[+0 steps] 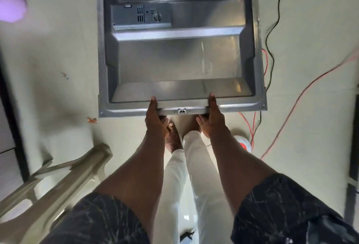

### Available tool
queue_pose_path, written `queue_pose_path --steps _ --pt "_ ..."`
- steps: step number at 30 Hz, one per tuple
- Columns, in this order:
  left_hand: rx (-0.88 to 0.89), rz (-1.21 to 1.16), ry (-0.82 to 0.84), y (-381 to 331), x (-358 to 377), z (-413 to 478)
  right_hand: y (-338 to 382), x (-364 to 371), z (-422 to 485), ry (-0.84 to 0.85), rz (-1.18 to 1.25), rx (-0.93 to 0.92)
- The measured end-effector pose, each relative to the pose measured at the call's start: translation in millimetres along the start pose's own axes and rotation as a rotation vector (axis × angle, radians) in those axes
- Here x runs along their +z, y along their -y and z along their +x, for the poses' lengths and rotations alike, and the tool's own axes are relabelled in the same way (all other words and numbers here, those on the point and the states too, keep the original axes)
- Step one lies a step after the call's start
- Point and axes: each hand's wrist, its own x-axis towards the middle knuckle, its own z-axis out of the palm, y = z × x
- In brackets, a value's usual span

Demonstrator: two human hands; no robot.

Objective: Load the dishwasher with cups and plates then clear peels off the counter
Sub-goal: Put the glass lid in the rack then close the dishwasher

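The dishwasher door (pixel 180 64) lies lowered flat in front of me, its steel inner face up, with the detergent dispenser (pixel 141 15) near its far end. My left hand (pixel 155 119) grips the door's near edge left of the latch (pixel 182 110), thumb on top. My right hand (pixel 212 117) grips the same edge right of the latch. No cups or plates are in view. A few brownish peel scraps (pixel 91 120) lie on the floor to the left.
A beige plastic chair (pixel 64 181) stands at lower left. Red and black cables (pixel 272 35) run over the floor on the right, near a white round object (pixel 243 142). My legs in white trousers (pixel 194 175) stand under the door's edge.
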Motion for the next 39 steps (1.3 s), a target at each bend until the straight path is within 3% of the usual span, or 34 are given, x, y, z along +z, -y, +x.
queue_pose_path --steps 5,13,18,25,30,35,39 --pt "0.060 0.085 -0.040 -31.9 4.7 -89.1 31.6 16.2 -91.1 -0.031 -0.021 -0.038" --pt "0.217 -0.005 -0.115 -83.9 29.8 -174.0 80.7 51.0 -185.9 -0.102 -0.159 -0.217" --pt "0.327 -0.056 -0.058 -122.0 52.0 -240.8 112.1 68.2 -221.5 -0.116 -0.257 -0.311" --pt "0.448 0.026 0.019 -157.2 70.0 -267.9 149.0 98.4 -263.9 -0.122 -0.272 -0.457" --pt "0.616 0.106 0.112 -181.2 75.5 -282.1 172.1 118.9 -280.3 -0.201 -0.496 -0.641" --pt "0.650 0.217 0.094 -211.0 89.3 -301.0 203.6 132.2 -282.5 -0.317 -0.811 -0.763" --pt "0.663 0.343 0.036 -242.3 109.8 -319.9 234.7 148.5 -292.3 -0.351 -0.896 -0.855"
